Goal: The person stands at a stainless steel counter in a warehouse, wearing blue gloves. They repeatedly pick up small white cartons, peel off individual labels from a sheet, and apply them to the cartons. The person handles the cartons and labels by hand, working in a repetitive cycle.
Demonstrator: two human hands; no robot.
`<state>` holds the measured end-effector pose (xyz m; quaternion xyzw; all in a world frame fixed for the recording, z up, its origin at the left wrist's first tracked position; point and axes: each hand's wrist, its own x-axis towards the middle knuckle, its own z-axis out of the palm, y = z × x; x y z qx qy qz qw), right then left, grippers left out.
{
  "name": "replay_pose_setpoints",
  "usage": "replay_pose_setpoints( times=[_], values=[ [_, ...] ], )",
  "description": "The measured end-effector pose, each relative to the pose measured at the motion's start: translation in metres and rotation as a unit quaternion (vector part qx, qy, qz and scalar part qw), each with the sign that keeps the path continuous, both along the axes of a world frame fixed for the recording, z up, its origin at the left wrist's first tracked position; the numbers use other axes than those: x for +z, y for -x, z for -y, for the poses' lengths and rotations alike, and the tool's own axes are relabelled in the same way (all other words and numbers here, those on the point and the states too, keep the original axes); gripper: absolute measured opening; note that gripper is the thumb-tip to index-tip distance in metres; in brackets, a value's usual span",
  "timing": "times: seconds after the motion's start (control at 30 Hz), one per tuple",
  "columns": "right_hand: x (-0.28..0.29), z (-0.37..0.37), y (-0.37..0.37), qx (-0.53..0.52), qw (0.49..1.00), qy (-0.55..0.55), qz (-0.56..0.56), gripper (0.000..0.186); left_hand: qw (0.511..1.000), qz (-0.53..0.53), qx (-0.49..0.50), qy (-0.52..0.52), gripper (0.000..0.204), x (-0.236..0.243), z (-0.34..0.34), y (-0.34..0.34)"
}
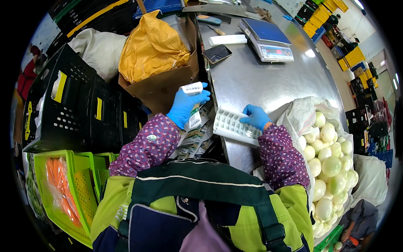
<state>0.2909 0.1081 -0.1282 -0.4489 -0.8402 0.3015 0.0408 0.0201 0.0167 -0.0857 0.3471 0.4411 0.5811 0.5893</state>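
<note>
Overalls [197, 181] are caught closest, filling the low foreground of the head view, and beyond them two blue-gloved hands are held up. By the left hand [184, 108], fingers mostly closed, a curled white label [192, 88] is gripped above piled packets [191, 145]. Over at the right hand [256, 117], fingers bent nearly shut, the upper edge of a printed sheet [235, 123] appears to be pinched, the sheet being held out at the near edge of the table [239, 153]. Both should be found light, thin and easily creased; the sheet, springy along its curl, is best taken by its edges, the label by its sides, with slipping expected under smooth gloves.
</note>
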Motion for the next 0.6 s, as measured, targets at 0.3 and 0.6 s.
replay_pose_setpoints(
  times=[0.3,0.6],
  values=[
    [0.033,-0.009,0.010,0.004,0.972,0.196,-0.132,0.014,0.987,-0.114,-0.070,-0.090,0.045,-0.013,-0.007,-0.037],
    [0.038,0.001,-0.004,0.042,0.967,0.102,-0.230,0.031,0.993,-0.093,0.063,0.043,0.022,-0.005,-0.003,-0.015]
  ],
)
